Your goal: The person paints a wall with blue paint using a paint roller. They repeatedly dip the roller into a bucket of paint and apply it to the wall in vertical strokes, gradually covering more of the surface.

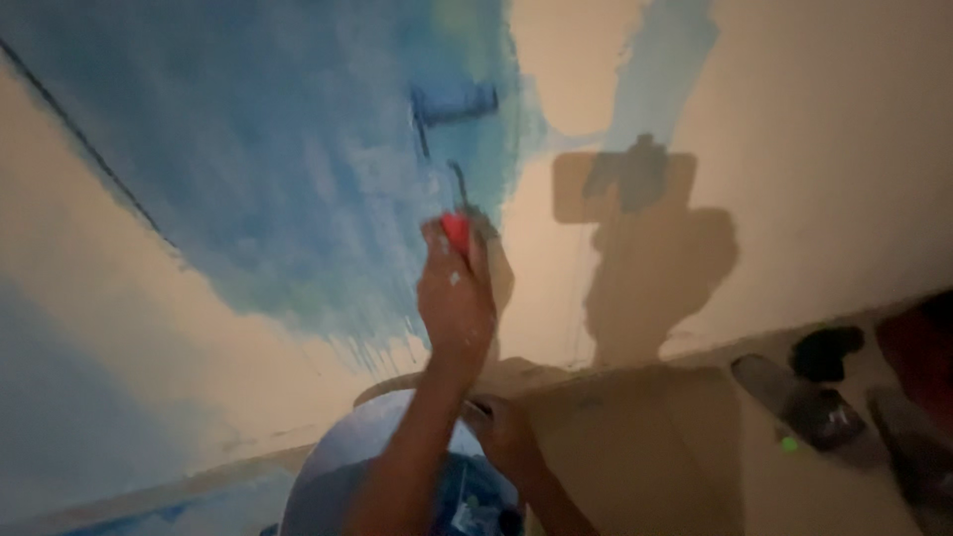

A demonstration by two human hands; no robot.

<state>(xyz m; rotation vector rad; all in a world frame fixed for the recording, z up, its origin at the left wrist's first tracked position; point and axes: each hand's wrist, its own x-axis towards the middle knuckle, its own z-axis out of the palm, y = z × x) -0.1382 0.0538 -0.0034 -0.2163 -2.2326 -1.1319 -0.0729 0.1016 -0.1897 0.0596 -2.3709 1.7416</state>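
Blue paint (pixel 278 149) covers the wall from nine to twelve o'clock, ragged along its lower edge against bare beige wall (pixel 844 149). At centre, the raised hand (pixel 455 298), likely the left, is closed round the red handle of a paint roller (pixel 455 104), whose sleeve lies on the wall at twelve o'clock. Below, at six o'clock, the other hand (pixel 501 432) grips the rim of a paint bucket (pixel 338 467). Judged from this, even pressure and overlapping strokes would blend the streaks best. Dark tools (pixel 809 397) lie at four o'clock.
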